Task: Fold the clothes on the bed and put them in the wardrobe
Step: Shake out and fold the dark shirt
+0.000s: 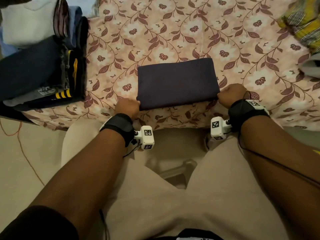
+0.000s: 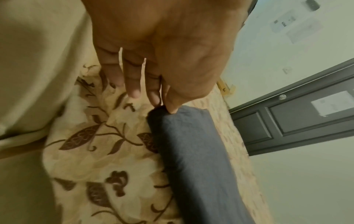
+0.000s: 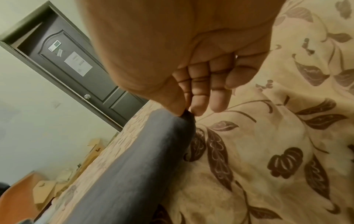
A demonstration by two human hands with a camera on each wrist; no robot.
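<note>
A dark navy garment (image 1: 177,83), folded into a flat rectangle, lies on the floral bedsheet (image 1: 173,32) near the bed's front edge. My left hand (image 1: 129,107) pinches its near left corner between thumb and forefinger; the left wrist view shows this pinch on the garment (image 2: 191,144) by the left hand (image 2: 164,106). My right hand (image 1: 228,94) pinches the near right corner; the right wrist view shows the right hand (image 3: 186,112) with thumb and forefinger closed on the garment (image 3: 143,159). The other fingers of both hands hang loosely curled.
A stack of folded clothes (image 1: 38,70), dark blue with yellow stripes and white on top, sits at the bed's left. A yellow patterned cloth (image 1: 301,23) and a grey cloth (image 1: 311,66) lie at the right. A dark door (image 3: 76,68) stands beyond the bed.
</note>
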